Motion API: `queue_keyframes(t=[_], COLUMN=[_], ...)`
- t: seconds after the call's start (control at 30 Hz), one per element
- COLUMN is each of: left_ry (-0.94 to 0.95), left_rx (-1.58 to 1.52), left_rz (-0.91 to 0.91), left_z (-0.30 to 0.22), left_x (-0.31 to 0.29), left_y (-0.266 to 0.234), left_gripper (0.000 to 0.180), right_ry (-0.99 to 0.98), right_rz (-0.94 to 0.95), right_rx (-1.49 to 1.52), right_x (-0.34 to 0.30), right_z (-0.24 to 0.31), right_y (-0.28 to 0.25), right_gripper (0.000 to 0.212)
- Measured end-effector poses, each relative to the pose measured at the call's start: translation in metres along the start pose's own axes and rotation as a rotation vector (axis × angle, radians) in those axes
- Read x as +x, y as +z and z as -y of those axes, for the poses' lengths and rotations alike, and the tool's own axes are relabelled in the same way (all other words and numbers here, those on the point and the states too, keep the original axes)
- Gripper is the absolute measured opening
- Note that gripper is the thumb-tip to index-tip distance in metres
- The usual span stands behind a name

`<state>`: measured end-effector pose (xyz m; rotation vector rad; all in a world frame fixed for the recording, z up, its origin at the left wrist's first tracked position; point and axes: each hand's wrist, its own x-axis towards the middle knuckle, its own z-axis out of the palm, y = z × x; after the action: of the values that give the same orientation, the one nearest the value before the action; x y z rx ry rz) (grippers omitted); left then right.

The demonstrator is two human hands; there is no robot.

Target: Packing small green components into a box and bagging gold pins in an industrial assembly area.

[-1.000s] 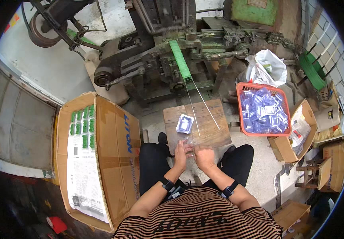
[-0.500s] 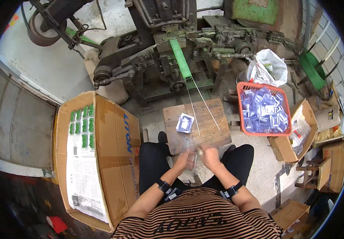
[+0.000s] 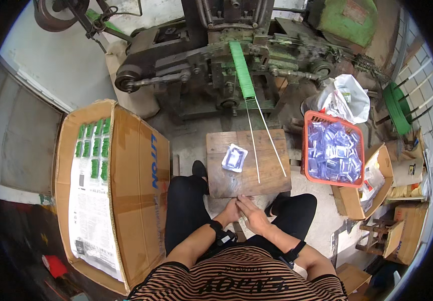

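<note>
Head view, left hand: lay at the lower centre of the frame, just below the near edge of the wooden board, its fingers pressed against the other hand.
Right hand: met it from the right, fingers extended and angled up to the left; whether anything was pinched between the two could not be told.
Wristbands: a black band circled the left wrist, and another dark strap the right.
Plastic tray: sat on the board at the centre of the frame, above the hands and apart from them, clear and bluish with a pale rim.
Wooden board: filled the centre, brown and stained.
Metal rods: two of them slanted down over the board, right of the tray.
Green stack: thin pieces packed closely along the rods, upper centre.
Machine: dark and greasy, spanned the top of the frame.
Red basket: stood right of centre, heaped with bluish plastic trays.
White plastic bag: slumped above the basket, upper right.
Cardboard box: stood at the left, containing a printed sheet and rows of green bundles.
</note>
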<state>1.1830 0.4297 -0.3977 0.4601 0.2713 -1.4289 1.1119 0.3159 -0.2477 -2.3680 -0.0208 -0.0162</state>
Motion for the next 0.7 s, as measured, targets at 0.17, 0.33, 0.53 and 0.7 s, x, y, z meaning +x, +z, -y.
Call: queue_keyframes(t=[0.17, 0.33, 0.53, 0.7], left_ry=[0.069, 0.022, -0.047, -0.192], left_rx=[0.038, 0.146, 0.197, 0.220], left_rz=[-0.191, -0.370, -0.180, -0.030], left_z=[-0.009, -0.031, -0.030, -0.031], left_x=[-0.022, -0.044, -0.040, -0.055], left_y=[0.014, 0.060, 0.032, 0.038], left_gripper=[0.043, 0.044, 0.047, 0.042], right_ry=[-0.129, -0.214, -0.092, 0.267], right_rz=[-0.034, -0.032, 0.197, -0.274], right_rx=[-0.055, -0.316, -0.009, 0.142], right_x=[0.058, 0.066, -0.022, -0.054], right_z=[0.017, 0.005, 0.017, -0.001], right_y=[0.005, 0.014, -0.020, -0.053], right_gripper=[0.049, 0.047, 0.056, 0.035])
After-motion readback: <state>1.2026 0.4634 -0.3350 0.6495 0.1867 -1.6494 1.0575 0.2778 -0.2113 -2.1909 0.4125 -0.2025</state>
